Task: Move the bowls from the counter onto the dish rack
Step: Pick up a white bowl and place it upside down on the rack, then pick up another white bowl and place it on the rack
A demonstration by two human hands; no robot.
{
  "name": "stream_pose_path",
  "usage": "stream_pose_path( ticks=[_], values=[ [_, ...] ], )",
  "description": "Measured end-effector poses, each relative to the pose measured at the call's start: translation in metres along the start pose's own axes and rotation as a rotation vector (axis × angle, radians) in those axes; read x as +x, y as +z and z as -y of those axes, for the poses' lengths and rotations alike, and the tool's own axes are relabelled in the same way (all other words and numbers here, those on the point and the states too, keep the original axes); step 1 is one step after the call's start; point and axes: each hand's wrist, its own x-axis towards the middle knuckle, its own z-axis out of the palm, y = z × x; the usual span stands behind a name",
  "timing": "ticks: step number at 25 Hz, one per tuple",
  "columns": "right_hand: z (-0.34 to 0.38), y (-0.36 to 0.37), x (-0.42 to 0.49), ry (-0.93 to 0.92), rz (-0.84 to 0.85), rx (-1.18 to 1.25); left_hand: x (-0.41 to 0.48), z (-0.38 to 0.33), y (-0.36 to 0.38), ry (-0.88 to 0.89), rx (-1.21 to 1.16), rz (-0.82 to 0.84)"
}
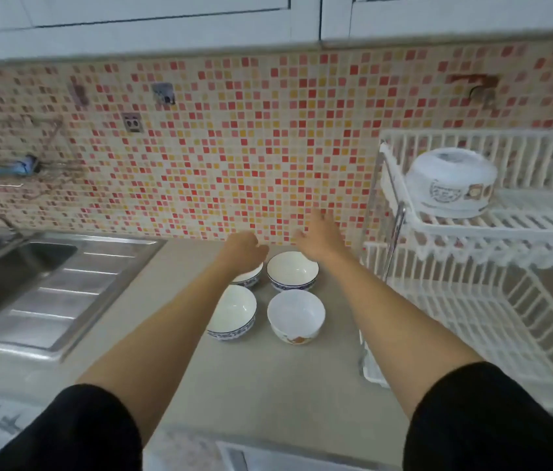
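Note:
Several white bowls stand upright on the grey counter (268,375) in a square group. The far left bowl (249,277) is partly hidden under my left hand (243,248), which hovers over it with fingers curled and holds nothing. The far right bowl (292,274) has a blue rim band. My right hand (319,234) floats above and behind it, fingers spread, empty. The near left bowl (234,314) is partly covered by my left forearm. The near right bowl (296,316) has a brown mark. One bowl (451,181) sits upside down on the top tier of the white dish rack (472,300).
A steel sink (13,266) with a ribbed drainboard lies left of the bowls. The mosaic tiled wall (234,147) rises right behind them. White cabinets hang overhead. The rack's lower tier stands at the counter's right end.

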Motion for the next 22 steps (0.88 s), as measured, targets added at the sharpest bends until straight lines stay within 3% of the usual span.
stream_pose_path(
  ticks=[7, 15, 19, 22],
  values=[
    [-0.112, 0.105, -0.007, 0.323, 0.187, -0.116, 0.008, 0.054, 0.146, -0.212, -0.039, 0.302],
    [-0.153, 0.145, 0.001, 0.365, 0.348, -0.081, 0.012, 0.044, 0.205, -0.403, -0.377, 0.218],
    [-0.153, 0.141, -0.014, 0.428, 0.169, 0.283, 0.002, 0.032, 0.197, -0.461, -0.7, 0.029],
    [-0.132, 0.122, -0.034, 0.497, 0.025, 0.606, -0.002, 0.035, 0.181, -0.399, -0.985, -0.055]
  ],
)
